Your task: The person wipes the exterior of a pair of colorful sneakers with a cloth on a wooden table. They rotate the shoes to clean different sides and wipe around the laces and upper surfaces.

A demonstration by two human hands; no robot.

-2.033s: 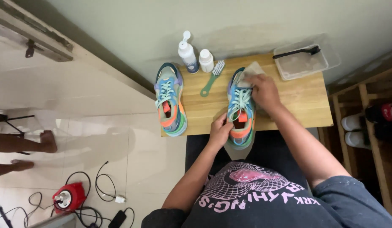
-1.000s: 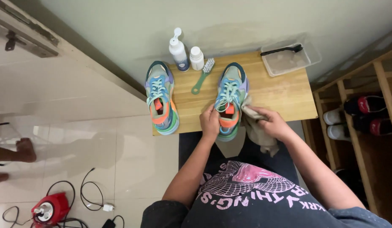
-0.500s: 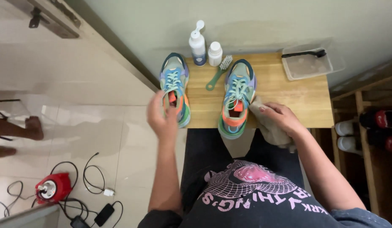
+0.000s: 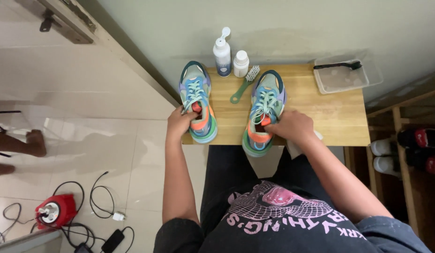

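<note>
Sitting at a small wooden table (image 4: 330,112), a person is handling two bright shoes. The left hand (image 4: 180,122) is curling its fingers around the near part of the left shoe (image 4: 197,100), by the orange opening, and is gripping it. The right hand (image 4: 292,126) is lying over the near part of the right shoe (image 4: 263,110), with its fingers bent onto the shoe's side. A pale cloth (image 4: 299,146) is peeking out from under that hand, and I cannot tell how tightly the hand is holding it.

Both shoes are lying long-ways from near to far. Their toes are pointing to the far wall and their heels are pointing to the person. The left shoe is sitting at the left edge of the table. The right shoe is sitting near the middle, with its heel hanging a little over the near edge.

Between the shoes, at the far side, a tall white pump bottle (image 4: 222,54) with a dark label is standing. Just to its right a shorter white bottle (image 4: 241,63) is standing. A green brush (image 4: 245,83) is lying slanted beside them. At the far right corner a clear tray (image 4: 341,79) is holding a black brush (image 4: 337,65).
</note>
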